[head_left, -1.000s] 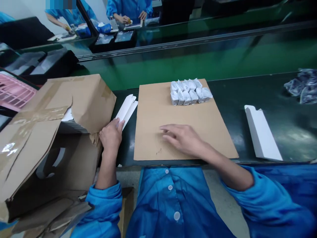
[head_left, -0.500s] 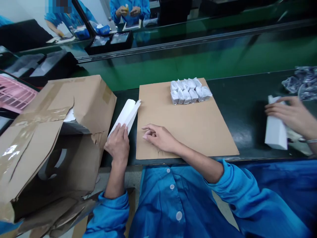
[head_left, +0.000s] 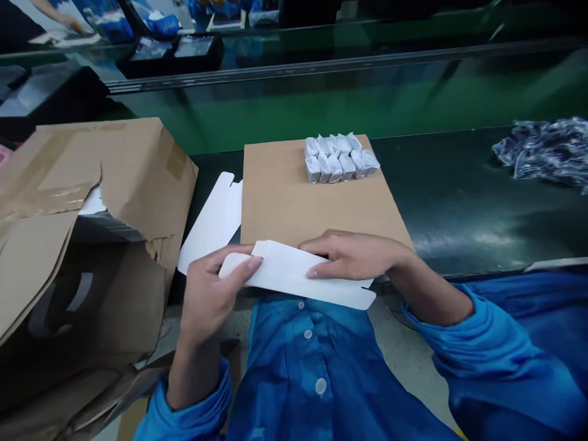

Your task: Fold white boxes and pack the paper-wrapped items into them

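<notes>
Both hands hold one flat white carton blank (head_left: 294, 275) crosswise at the near edge of the bench, over my blue coat. My left hand (head_left: 209, 297) grips its left end with thumb and fingers. My right hand (head_left: 353, 254) pinches its upper edge near the middle. Just behind lies a brown cardboard sheet (head_left: 285, 196) with a cluster of small white wrapped packets (head_left: 337, 158) at its far side. Another flat white blank (head_left: 212, 220) lies between the sheet and the open box.
A large torn open cardboard box (head_left: 87, 233) stands at my left. Crumpled clear plastic bags (head_left: 546, 150) lie on the dark bench at the far right. A green conveyor belt (head_left: 367, 104) runs behind, with black trays (head_left: 169, 52) beyond it.
My left hand lifted a white blank from beside the box and brought it in front of me; my right hand came off the cardboard sheet and took it. Another person's hand at right is gone.
</notes>
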Available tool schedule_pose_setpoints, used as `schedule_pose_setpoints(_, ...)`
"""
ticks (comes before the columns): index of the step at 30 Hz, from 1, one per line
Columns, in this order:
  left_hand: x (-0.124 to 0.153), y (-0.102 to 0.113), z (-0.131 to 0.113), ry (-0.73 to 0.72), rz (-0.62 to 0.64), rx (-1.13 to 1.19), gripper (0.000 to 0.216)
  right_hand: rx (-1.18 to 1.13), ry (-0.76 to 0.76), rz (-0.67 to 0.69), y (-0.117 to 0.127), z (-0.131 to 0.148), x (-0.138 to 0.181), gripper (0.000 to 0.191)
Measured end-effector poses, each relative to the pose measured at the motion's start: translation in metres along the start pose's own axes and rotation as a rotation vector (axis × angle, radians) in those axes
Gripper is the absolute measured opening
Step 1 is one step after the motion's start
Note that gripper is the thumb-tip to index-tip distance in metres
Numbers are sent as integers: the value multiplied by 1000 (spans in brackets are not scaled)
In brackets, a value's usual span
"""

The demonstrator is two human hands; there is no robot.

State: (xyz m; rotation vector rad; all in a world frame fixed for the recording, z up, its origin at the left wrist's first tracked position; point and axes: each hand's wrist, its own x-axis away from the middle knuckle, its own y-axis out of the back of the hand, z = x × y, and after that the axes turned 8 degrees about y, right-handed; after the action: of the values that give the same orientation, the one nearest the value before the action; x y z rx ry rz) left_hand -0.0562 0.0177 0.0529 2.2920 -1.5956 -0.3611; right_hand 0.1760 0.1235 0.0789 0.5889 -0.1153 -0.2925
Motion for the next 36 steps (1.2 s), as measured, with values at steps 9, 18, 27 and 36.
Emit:
schedule_pose_setpoints(9, -20, 1, 18, 230, 418, 211, 30, 890, 154, -354, -42, -3, 26, 58)
schedule_pose_setpoints(18, -19, -15, 3, -6, 356, -30, 20, 906, 204, -294, -36, -10, 34, 50)
schedule_pose_setpoints(27, -22, -21, 11, -71, 16, 209, 41, 1007, -44, -539, -36, -13, 31, 38)
schedule_pose_setpoints(36, -3, -93, 0, -108, -171, 144, 79, 585, 26, -621, -69, -5, 6, 62)
